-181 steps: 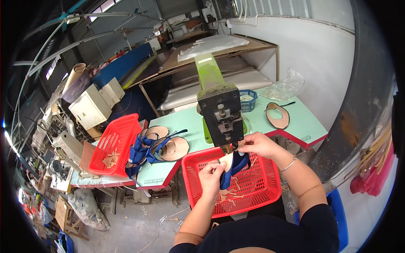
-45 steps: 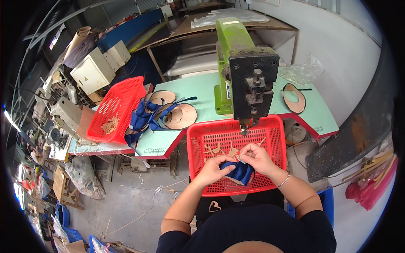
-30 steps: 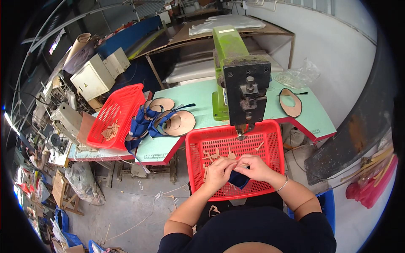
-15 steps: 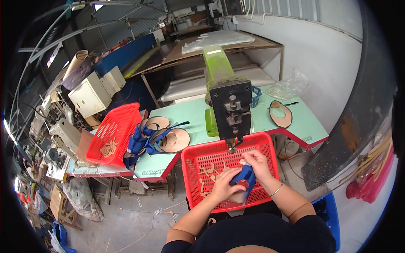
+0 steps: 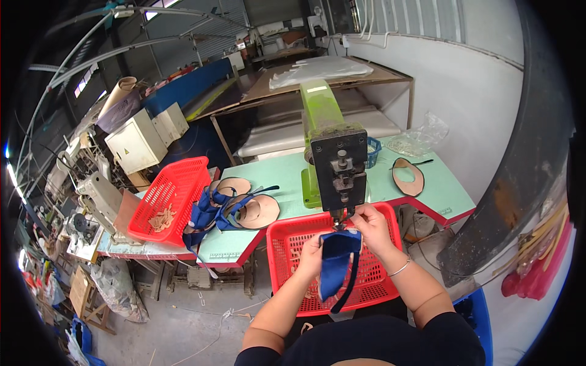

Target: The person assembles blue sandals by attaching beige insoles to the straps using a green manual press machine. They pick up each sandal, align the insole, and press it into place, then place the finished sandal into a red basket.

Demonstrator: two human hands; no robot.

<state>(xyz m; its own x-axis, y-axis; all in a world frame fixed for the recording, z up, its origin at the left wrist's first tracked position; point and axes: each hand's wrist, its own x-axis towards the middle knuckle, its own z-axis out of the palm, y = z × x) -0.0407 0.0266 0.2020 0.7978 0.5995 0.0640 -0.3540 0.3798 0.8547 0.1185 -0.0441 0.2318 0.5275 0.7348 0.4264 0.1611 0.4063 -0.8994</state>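
Blue cloth piece (image 5: 336, 262) looks soft, light and floppy, so you pinch its top edge with both hands, left hand (image 5: 311, 257) and right hand (image 5: 370, 227), fingers closed on it, under the green machine (image 5: 332, 165) over the red basket (image 5: 287, 244).

the strap piece (image 5: 337, 265) below the press (image 5: 332, 158) is deep blue with a darker edge band. the press is lime green with a black head plate and grey metal fittings. the basket (image 5: 293, 244) under it is bright red mesh. the tabletop (image 5: 287, 174) beside the press is pale mint with a red edge. left of the press lie tan insoles (image 5: 259, 210) and blue straps (image 5: 204, 213), then a second red basket (image 5: 171, 195).
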